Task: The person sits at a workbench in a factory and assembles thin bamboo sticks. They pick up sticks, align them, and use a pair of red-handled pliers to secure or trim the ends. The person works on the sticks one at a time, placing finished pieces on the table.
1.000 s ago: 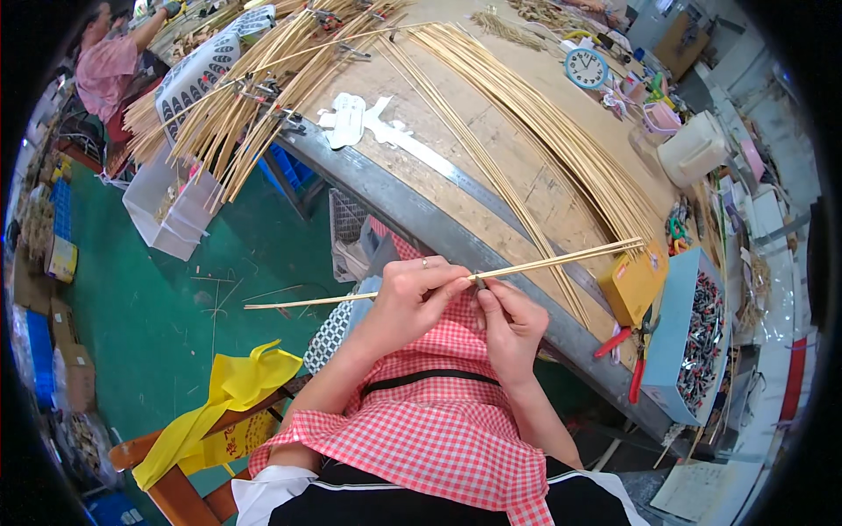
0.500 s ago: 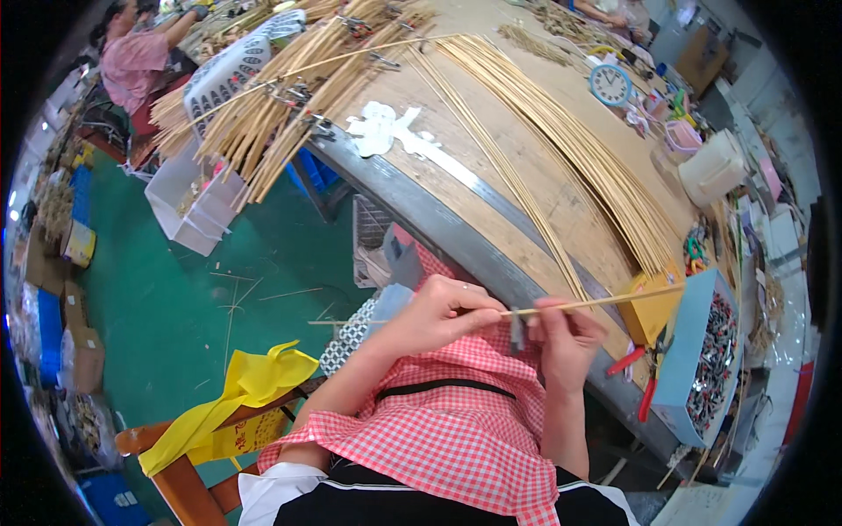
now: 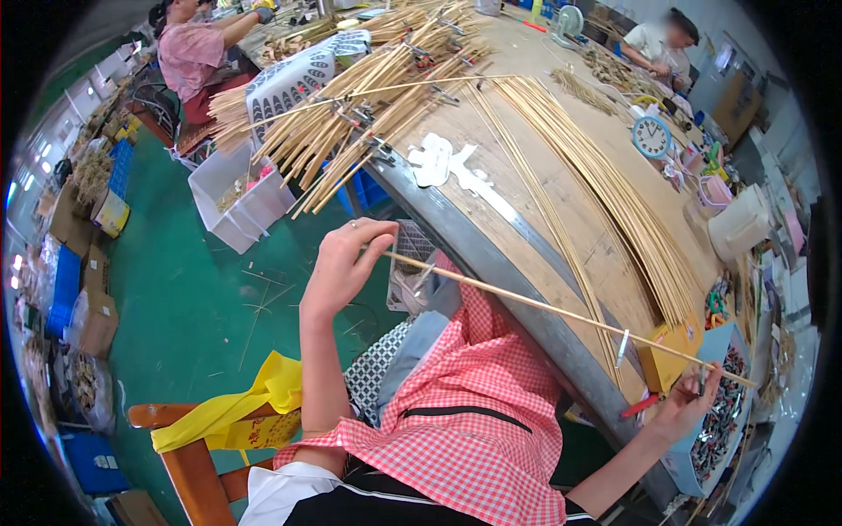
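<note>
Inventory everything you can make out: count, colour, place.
table: one, tan, grey-edged, centre
held stick: at least one, tan, across foreground
loose sticks: many, tan, on table
clipped sticks: many, tan, table's far left
clock: one, blue-rimmed, table's far right
yellow box: one, yellow, table's right
clip box: one, pale blue, beside yellow box
chair: one, brown, lower left
cloth: one, yellow, on chair
co-workers: two, pink and white tops, upper corners
apron: one, red-white check, worn
left hand: one, bare, holding stick's left end
right hand: one, bare, near stick's right end
</note>
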### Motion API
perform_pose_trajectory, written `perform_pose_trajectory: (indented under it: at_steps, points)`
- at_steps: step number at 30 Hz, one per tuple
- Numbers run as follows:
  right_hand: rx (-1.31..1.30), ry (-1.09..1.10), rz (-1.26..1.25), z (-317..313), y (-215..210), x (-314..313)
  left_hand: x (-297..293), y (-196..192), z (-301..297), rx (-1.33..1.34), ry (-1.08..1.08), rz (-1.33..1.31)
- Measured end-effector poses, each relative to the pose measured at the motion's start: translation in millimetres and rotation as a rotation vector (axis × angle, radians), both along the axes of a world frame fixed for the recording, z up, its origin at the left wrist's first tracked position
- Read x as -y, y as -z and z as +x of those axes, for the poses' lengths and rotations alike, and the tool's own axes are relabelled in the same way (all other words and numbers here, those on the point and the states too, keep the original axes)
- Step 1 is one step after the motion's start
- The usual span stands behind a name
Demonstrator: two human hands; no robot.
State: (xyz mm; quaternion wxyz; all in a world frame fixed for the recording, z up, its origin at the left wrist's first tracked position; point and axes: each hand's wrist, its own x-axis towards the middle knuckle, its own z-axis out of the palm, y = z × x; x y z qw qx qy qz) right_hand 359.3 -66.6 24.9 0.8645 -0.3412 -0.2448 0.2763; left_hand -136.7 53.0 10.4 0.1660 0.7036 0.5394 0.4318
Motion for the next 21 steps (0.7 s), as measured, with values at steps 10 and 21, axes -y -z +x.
perform_pose_trajectory:
  at_steps: [10,21]
  points:
    - [0.040,0.010,-0.103,21.4,9.2,-5.3,-0.6,-12.0,-16.9,-0.038,0.041,0.031]
    - [0.063,-0.207,-0.248,-36.1,28.9,-35.1,-121.6,-77.3,-161.4,-0.328,-0.494,0.340]
